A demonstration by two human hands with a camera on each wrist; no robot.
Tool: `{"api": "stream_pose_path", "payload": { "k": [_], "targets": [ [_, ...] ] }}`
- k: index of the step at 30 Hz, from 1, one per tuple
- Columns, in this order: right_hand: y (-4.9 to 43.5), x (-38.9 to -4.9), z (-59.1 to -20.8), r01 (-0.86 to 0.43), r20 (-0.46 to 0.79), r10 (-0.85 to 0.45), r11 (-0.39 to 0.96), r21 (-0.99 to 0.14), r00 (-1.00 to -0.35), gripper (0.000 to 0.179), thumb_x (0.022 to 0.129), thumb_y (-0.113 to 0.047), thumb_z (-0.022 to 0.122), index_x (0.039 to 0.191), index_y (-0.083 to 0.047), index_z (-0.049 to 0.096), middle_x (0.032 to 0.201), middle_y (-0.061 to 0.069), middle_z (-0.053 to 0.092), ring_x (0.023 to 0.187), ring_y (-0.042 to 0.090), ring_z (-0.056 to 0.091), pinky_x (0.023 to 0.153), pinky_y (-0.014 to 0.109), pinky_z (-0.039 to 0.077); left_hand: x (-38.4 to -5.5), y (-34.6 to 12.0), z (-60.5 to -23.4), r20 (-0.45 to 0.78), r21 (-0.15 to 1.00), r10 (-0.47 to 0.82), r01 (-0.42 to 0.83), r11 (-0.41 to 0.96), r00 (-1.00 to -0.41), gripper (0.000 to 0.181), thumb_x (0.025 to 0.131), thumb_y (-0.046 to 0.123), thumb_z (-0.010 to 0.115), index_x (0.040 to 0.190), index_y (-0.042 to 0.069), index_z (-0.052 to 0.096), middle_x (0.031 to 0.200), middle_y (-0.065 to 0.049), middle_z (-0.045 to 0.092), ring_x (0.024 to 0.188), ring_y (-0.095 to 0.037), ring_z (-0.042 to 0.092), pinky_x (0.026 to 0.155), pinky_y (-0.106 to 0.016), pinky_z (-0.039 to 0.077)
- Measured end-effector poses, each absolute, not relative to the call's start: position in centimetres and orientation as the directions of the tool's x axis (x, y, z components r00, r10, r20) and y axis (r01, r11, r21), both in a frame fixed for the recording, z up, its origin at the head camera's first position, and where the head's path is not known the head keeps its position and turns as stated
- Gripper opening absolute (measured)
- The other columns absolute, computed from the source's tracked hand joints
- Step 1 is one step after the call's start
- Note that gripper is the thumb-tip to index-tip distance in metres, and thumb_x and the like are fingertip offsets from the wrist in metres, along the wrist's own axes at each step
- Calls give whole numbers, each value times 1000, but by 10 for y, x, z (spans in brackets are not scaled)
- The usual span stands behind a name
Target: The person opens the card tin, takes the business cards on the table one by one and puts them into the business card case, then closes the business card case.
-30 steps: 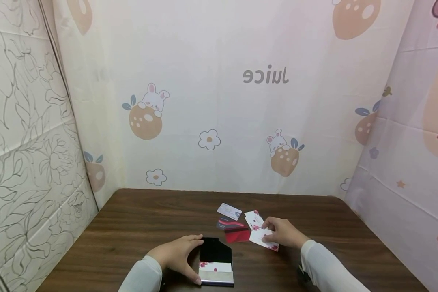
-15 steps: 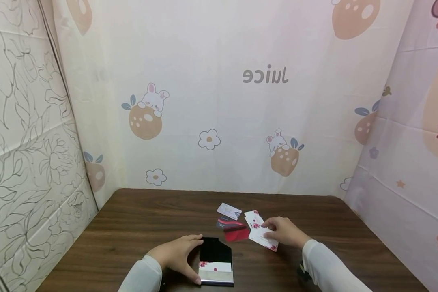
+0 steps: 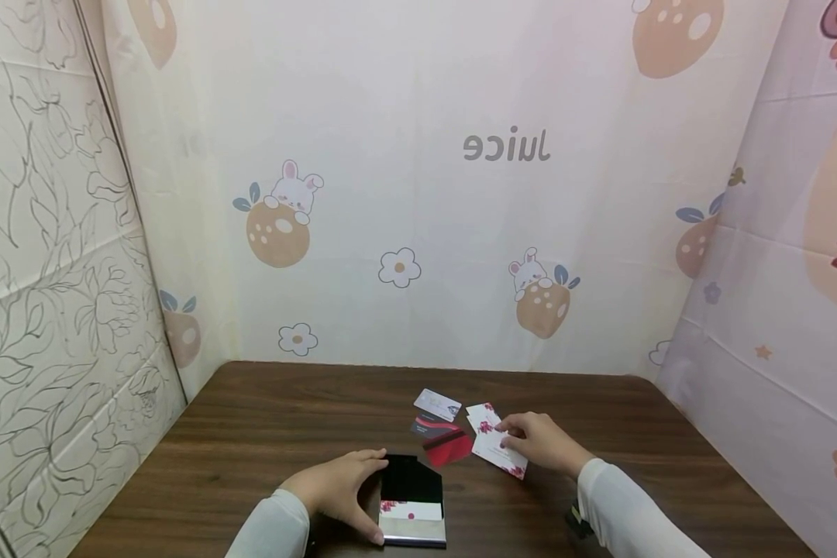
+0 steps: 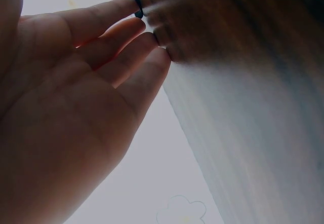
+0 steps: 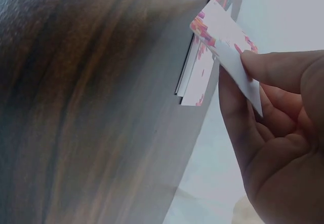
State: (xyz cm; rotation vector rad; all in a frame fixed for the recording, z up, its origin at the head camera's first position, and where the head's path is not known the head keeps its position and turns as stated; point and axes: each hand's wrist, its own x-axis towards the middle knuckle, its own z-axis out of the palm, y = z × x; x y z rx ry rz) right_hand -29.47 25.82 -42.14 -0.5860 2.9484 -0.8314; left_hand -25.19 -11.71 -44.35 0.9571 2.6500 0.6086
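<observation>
A black card case (image 3: 411, 480) lies unfolded on the table, with a white floral card (image 3: 413, 510) above its silvery front panel. At its left side, my left hand (image 3: 342, 484) holds the case between the thumb at the near corner and the index finger at the far corner. In the left wrist view, the fingertips (image 4: 161, 51) meet the tabletop. My right hand (image 3: 540, 442) pinches a white card with pink flowers (image 5: 223, 36) between thumb and index finger. Behind this card, another floral card (image 5: 198, 79) lies on the table.
Left of the right hand lie a red card (image 3: 449, 449), a dark card with a pink stripe (image 3: 432, 426) and a pale card (image 3: 437, 404). The brown wooden table (image 3: 286, 411) meets a patterned cloth backdrop (image 3: 418, 194).
My right hand has shifted slightly left with the pinched card, which lines up more with the card under it. The red card has turned a little. My left hand stays put.
</observation>
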Motion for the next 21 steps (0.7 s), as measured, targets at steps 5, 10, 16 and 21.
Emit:
{"api": "stream_pose_path", "payload": {
  "k": [5,10,16,21],
  "targets": [
    [258,-296,-421,-368,134,-350,786,-496,-927,16,91,-11,74,107,-9,74,84,-6,63,75,15,53,66,29,50,-252,-117,-443,-99,471,652,542,696,-752,100,68,54,89,146,6,49,157,-8,38,143,-29,35,112,-46,36],
    [255,-296,-419,-379,168,-342,787,-487,-925,17,91,-13,75,108,-16,74,81,-8,61,76,14,53,69,28,49,-252,-117,-443,-100,475,654,542,693,-750,102,68,54,89,147,5,49,157,-9,38,143,-29,35,113,-46,35],
    [247,-293,-415,-400,186,-357,750,-527,-915,20,92,-16,74,111,-19,74,86,-7,65,76,15,55,70,27,52,-253,-118,-443,-100,471,656,545,694,-748,101,68,54,89,147,5,48,157,-8,38,143,-29,35,112,-46,36],
    [238,-293,-414,-420,188,-381,737,-529,-905,19,91,-17,75,110,-20,75,87,-7,67,76,15,56,67,26,51,-253,-118,-443,-95,465,660,553,691,-745,102,68,55,88,147,5,48,157,-9,38,143,-29,35,113,-46,35]
  ]
}}
